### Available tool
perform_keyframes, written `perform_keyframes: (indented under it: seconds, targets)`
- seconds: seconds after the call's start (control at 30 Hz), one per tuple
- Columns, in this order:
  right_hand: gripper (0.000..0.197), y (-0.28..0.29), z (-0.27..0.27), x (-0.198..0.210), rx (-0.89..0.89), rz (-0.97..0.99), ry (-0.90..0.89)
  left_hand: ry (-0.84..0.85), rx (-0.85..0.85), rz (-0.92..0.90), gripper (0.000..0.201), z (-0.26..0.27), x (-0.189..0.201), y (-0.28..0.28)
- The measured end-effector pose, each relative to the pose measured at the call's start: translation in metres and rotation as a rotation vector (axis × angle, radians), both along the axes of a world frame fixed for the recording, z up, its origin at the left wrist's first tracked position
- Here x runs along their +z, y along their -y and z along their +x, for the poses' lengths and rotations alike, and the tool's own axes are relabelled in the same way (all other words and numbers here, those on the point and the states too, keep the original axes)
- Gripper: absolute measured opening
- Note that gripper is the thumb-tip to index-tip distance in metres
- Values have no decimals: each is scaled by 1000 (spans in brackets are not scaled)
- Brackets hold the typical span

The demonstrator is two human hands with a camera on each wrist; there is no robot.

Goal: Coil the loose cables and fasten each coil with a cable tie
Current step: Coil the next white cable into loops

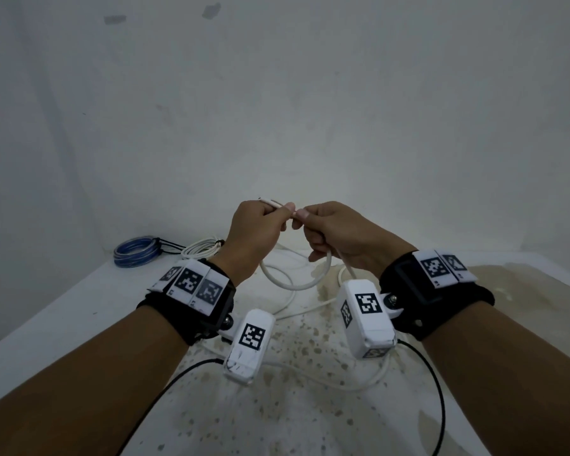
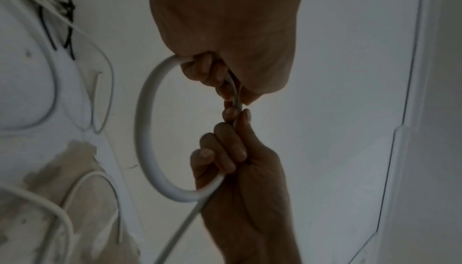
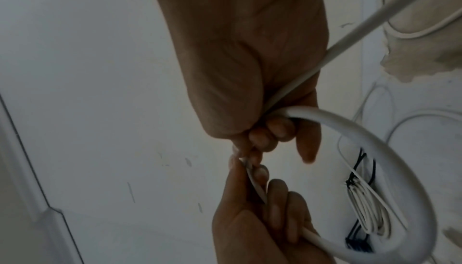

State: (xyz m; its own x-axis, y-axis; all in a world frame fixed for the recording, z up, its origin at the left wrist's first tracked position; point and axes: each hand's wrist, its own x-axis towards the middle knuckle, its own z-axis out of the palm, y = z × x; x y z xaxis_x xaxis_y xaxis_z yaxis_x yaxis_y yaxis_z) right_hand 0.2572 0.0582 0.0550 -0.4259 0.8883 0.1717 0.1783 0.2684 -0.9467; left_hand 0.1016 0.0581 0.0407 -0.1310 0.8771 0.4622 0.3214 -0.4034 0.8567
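White cable loop; only head view shows blue coil.

Dim, flat, bluish light throughout; both wrist views are darker, soft and blurred, with edges bent by wide-angle distortion.

Hands meet mid-frame above the table.
Loose cable loops below them; two tied coils lie at left, behind.
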Motion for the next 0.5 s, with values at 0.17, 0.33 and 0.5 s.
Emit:
perform_keyframes:
  seconds: [0.17, 0.33, 0.5]
  targets:
    - [29, -1, 6, -6, -19, -52, -81, 63, -19, -13, 33, 0, 5, 2]
    - [41, 3, 7, -6, 27, -117, -18, -201, 35, 88, 44, 0, 4, 11]
    - [37, 5, 5, -1, 48, -158, -24, -199, 77, 146, 48, 1, 2, 9]
